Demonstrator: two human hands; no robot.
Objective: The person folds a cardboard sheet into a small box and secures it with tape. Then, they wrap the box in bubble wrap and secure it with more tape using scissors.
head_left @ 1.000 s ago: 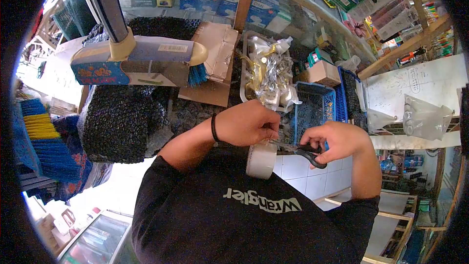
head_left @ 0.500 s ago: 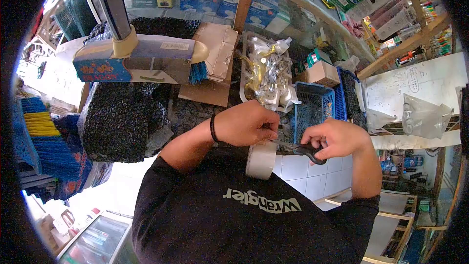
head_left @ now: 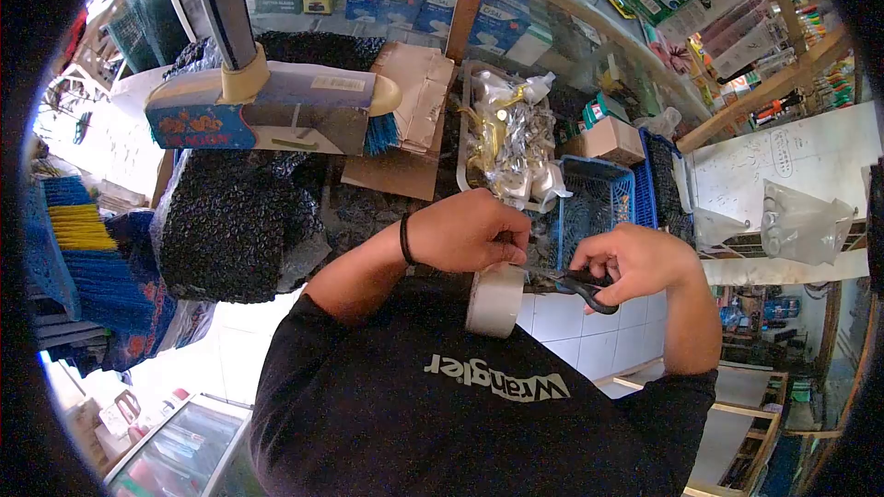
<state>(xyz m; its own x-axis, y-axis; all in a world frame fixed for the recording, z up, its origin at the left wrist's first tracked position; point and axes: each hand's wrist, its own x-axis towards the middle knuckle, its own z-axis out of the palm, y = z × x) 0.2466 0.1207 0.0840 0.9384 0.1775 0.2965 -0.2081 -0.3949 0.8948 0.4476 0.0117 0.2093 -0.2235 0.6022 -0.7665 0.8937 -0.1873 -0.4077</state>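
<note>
My left hand (head_left: 468,232), with a black band at the wrist, is closed at the top edge of a roll of pale tape (head_left: 495,302). The roll hangs below the fingertips, in front of the black shirt. To its right, my right hand (head_left: 635,262) has its fingers around the black handles of a pair of scissors (head_left: 589,291). The scissors' blades point left toward the tape and my left fingertips; their tips are hard to make out.
Beyond my hands stand a tray of plastic-wrapped metal fittings (head_left: 512,138), a blue basket (head_left: 594,198) and a small carton (head_left: 610,142). A boxed brush (head_left: 262,110) hangs at upper left, above a black bundle (head_left: 235,230). Glass display cases surround the spot.
The background has shifted slightly right in view. The scissors' handles look a little further apart and the blades slightly farther from my left fingertips. Both hands keep their holds.
</note>
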